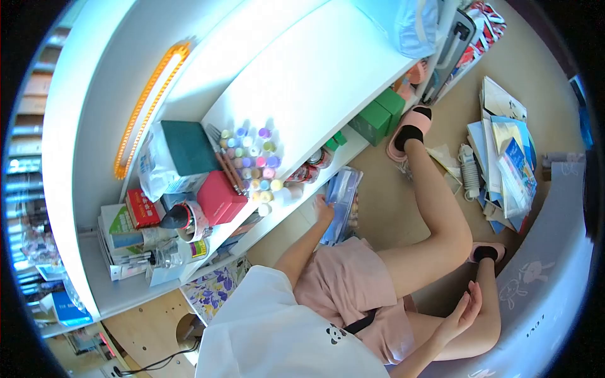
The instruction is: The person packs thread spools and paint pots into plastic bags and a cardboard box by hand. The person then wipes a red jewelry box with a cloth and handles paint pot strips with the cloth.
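L grip (pixel 324 209) curls at smooth see-through blue plastic pouch (pixel 342 200), can't tell if pinching; R grip (pixel 465 310) spread loosely nr bare leg (pixel 486 331); flat papers (pixel 496 148) piled on floor (pixel 378 183).

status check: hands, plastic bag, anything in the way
Left hand at plastic bag, grip unclear. Right hand open, by right leg. Nothing visibly blocking; paper pile off to side.

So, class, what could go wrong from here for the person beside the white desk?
1. The left hand is at the blue plastic package, close to the red containers on the low shelf; a quick movement might knock them.
2. Small coloured bottles stand near the edge of the white desk; a bump could topple some.
3. Loose papers lie on the floor near one slipper; stepping on them might cause a slip.
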`<state>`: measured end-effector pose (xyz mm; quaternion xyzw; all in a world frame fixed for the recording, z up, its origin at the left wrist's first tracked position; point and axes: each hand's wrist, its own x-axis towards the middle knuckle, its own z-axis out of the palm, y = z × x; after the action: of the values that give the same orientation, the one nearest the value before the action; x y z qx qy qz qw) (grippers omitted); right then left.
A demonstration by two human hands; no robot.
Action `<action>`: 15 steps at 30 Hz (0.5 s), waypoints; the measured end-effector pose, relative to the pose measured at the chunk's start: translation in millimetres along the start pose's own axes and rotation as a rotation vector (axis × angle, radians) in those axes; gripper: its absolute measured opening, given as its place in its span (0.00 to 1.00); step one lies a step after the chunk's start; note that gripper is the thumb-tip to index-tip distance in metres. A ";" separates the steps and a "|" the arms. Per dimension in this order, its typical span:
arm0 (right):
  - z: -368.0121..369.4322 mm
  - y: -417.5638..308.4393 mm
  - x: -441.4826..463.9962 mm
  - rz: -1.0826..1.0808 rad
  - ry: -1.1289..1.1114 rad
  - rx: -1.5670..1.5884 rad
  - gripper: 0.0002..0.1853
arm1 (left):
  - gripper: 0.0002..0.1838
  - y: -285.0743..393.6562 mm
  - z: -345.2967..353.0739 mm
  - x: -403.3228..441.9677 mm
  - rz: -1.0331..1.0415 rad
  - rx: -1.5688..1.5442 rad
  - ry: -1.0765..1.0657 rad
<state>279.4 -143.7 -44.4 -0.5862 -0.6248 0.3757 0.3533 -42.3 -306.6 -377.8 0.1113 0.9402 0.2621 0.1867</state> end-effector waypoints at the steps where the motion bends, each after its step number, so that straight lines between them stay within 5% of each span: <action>1: 3.0 -5.6 -0.4 -0.012 -0.010 0.014 0.14 | 0.21 -7.4 -8.4 -3.2 0.066 0.116 0.055; 5: 31.0 -41.3 5.6 -0.001 -0.064 0.075 0.14 | 0.19 -27.2 -31.9 -8.8 -0.016 0.097 0.019; 7: 59.2 -79.9 0.0 0.041 -0.339 0.299 0.16 | 0.19 -48.1 -27.8 -9.4 0.219 -0.055 0.124; 11: 143.9 -127.8 -20.5 0.110 -0.991 0.594 0.23 | 0.18 -6.9 -75.3 -40.5 0.161 -0.255 -0.061; 13: 192.5 -135.8 -41.9 0.102 -1.152 0.491 0.31 | 0.15 -3.3 -95.0 -50.2 0.077 -0.403 -0.362; 14: 207.0 -147.4 -48.2 0.088 -1.163 0.491 0.31 | 0.11 -4.1 -101.5 -60.5 0.123 -0.556 -0.267; 15: 219.9 -158.4 -54.2 -0.404 -1.019 0.226 0.36 | 0.11 4.9 -114.1 -63.3 0.123 -0.563 -0.249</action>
<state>14.8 -214.8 -7.4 -0.1578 -0.7723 0.6010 0.1324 -31.2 -373.4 -266.1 0.1431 0.7920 0.5075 0.3077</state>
